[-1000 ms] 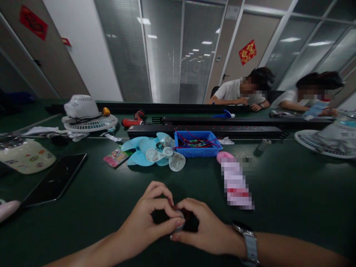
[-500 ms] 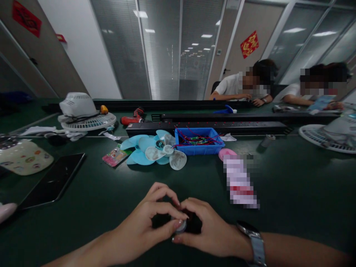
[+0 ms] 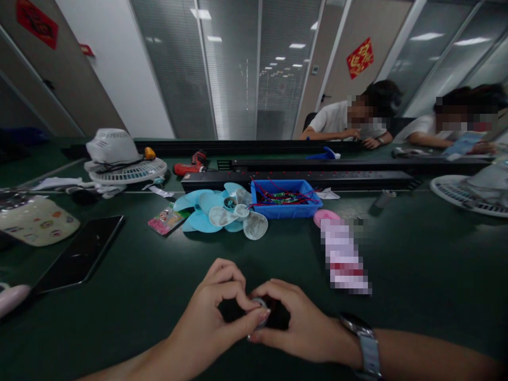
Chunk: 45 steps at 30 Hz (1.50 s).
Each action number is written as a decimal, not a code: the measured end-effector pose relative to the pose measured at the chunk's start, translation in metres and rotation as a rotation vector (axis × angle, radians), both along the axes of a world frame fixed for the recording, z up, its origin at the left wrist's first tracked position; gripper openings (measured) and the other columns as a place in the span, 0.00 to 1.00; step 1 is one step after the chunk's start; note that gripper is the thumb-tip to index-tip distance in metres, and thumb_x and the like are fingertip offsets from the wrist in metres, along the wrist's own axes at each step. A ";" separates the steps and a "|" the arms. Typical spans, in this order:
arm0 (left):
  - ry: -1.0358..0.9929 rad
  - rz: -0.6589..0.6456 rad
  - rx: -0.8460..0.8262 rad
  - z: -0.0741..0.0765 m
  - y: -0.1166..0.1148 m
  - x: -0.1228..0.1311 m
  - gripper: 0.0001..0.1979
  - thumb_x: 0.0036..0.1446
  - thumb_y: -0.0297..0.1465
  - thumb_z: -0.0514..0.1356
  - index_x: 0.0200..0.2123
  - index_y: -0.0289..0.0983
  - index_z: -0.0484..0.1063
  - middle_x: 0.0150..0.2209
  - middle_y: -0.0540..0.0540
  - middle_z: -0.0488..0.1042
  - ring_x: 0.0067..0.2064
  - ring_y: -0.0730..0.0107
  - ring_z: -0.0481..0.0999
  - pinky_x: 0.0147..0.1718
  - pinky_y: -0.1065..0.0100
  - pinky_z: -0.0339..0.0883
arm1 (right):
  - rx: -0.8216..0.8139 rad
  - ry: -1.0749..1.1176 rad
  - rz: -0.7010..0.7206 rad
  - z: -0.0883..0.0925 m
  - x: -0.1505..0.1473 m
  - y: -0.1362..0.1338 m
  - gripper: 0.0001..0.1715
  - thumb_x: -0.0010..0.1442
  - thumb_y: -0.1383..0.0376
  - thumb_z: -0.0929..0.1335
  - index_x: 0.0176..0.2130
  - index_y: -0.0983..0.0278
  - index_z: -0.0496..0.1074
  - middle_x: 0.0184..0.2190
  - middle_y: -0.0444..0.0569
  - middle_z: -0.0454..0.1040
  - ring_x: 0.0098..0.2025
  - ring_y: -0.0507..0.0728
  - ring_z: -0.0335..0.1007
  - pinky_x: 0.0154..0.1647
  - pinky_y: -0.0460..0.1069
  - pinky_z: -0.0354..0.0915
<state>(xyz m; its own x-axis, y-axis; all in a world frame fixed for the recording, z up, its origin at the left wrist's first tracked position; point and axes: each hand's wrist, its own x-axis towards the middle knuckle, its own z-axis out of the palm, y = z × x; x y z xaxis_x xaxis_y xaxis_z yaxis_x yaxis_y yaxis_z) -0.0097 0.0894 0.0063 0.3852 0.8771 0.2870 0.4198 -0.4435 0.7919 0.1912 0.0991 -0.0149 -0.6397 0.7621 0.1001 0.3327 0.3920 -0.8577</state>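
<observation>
Jointly, left fingers [image 3: 245, 324], right fingers [image 3: 278, 290] hold round object [image 3: 261, 302].

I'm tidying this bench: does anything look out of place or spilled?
Red wires look untidy: some straggle over the rim of the blue bin, beside the light-blue fan blades, instead of lying inside. No spill stands out.

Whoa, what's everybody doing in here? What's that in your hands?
Someone sitting at a dark green table is holding a small round grey thing in their fingertips. The left hand pinches it, and the right hand grips it from the other side. Fingers hide too much to tell what it is. Past the hands lie fan blades and a blue box of wires.
</observation>
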 end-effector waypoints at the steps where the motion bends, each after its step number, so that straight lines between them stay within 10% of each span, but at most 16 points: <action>1: 0.013 -0.017 0.005 0.002 0.000 -0.001 0.10 0.56 0.31 0.66 0.23 0.38 0.74 0.31 0.47 0.69 0.42 0.62 0.66 0.39 0.64 0.64 | 0.002 0.001 0.001 0.000 0.000 0.000 0.22 0.54 0.54 0.75 0.44 0.61 0.71 0.37 0.45 0.74 0.37 0.54 0.69 0.39 0.49 0.63; 9: 0.090 -0.311 -0.143 0.016 0.013 -0.013 0.08 0.61 0.29 0.61 0.41 0.46 0.79 0.43 0.46 0.70 0.49 0.63 0.66 0.49 0.61 0.63 | 0.031 -0.015 0.002 0.000 0.000 0.001 0.19 0.54 0.54 0.75 0.39 0.63 0.71 0.35 0.44 0.72 0.36 0.53 0.68 0.37 0.48 0.62; 22: 0.067 -0.002 -0.003 0.003 -0.003 -0.001 0.09 0.57 0.30 0.64 0.24 0.37 0.75 0.31 0.47 0.67 0.41 0.63 0.66 0.39 0.64 0.63 | 0.021 0.038 0.023 0.001 0.001 0.001 0.21 0.55 0.56 0.75 0.45 0.62 0.71 0.38 0.45 0.75 0.39 0.54 0.70 0.40 0.48 0.63; 32: 0.082 -0.363 -0.239 0.015 0.023 -0.016 0.08 0.60 0.31 0.63 0.41 0.48 0.80 0.47 0.47 0.67 0.53 0.62 0.65 0.54 0.60 0.59 | 0.050 -0.001 0.001 -0.002 0.001 0.001 0.21 0.53 0.54 0.75 0.42 0.62 0.72 0.37 0.44 0.73 0.38 0.54 0.70 0.39 0.48 0.63; 45: 0.038 -0.049 -0.077 0.004 0.004 -0.002 0.08 0.55 0.32 0.67 0.24 0.38 0.76 0.34 0.48 0.67 0.42 0.63 0.67 0.42 0.63 0.63 | 0.041 0.023 0.006 0.000 0.001 0.001 0.21 0.53 0.55 0.75 0.43 0.62 0.71 0.37 0.44 0.73 0.37 0.53 0.69 0.39 0.48 0.63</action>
